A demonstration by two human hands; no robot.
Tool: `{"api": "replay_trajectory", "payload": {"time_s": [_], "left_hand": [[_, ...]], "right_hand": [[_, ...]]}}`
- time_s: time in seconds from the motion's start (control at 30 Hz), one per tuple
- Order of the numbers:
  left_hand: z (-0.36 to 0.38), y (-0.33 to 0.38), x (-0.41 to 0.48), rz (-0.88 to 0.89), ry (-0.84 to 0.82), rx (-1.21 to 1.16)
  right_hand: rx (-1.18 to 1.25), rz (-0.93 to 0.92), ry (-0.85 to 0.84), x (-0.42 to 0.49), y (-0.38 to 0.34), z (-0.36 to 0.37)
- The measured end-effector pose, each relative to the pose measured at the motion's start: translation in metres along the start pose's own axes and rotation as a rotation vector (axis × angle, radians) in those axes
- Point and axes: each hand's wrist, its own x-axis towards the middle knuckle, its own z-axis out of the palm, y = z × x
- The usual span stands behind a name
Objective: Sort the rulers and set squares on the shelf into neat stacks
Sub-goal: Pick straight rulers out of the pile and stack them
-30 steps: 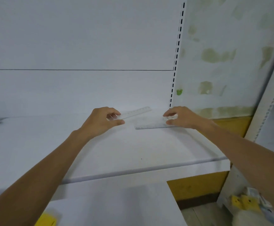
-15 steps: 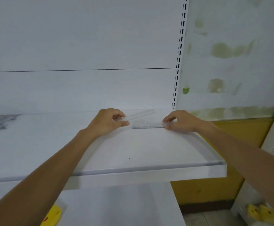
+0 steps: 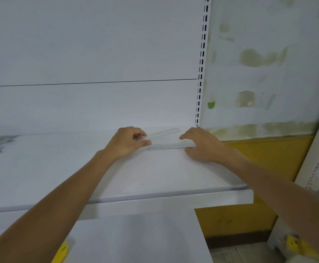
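Two clear plastic rulers lie at the back right of the white shelf (image 3: 155,177). The far ruler (image 3: 164,132) runs slantwise toward the back wall; my left hand (image 3: 125,142) pinches its near end between thumb and curled fingers. The near ruler (image 3: 166,145) lies almost level across the shelf. My right hand (image 3: 202,144) holds its right end, fingers arched over it and thumb under its front edge. The two rulers meet near my left thumb. I see no set square.
A slotted upright (image 3: 202,63) stands at the shelf's back right corner, beside a stained wall (image 3: 269,73). A lower shelf (image 3: 136,238) lies below. Yellow items show at the bottom left (image 3: 61,251) and bottom right (image 3: 297,245).
The near ruler has swung from slanted to almost level and moved toward the back. My right hand has shifted along with it. My left hand has kept its pinch on the far ruler.
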Motion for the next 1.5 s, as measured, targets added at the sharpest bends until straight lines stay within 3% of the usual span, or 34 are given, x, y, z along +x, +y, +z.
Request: {"api": "replay_trajectory", "payload": {"time_s": [0.07, 0.2, 0.63, 1.07, 1.33, 1.5], "left_hand": [[0.002, 0.003, 0.004, 0.01, 0.005, -0.003], [0.017, 0.016, 0.013, 0.037, -0.003, -0.037], [0.059, 0.053, 0.04, 0.15, -0.148, 0.019], [0.071, 0.046, 0.046, 0.109, -0.255, -0.027], [0.018, 0.011, 0.016, 0.097, -0.143, 0.076], [-0.061, -0.044, -0.033, 0.015, -0.046, 0.154]], "right_hand": [[0.007, 0.027, 0.053, -0.02, -0.016, 0.005], [0.02, 0.03, -0.004, -0.05, -0.034, 0.017], [0.075, 0.022, 0.052, -0.05, -0.036, 0.012], [0.11, 0.022, 0.059, -0.048, -0.033, 0.014], [0.127, 0.088, 0.032, -0.035, -0.043, 0.008], [0.186, -0.026, 0.086, 0.024, -0.112, 0.013]]}}
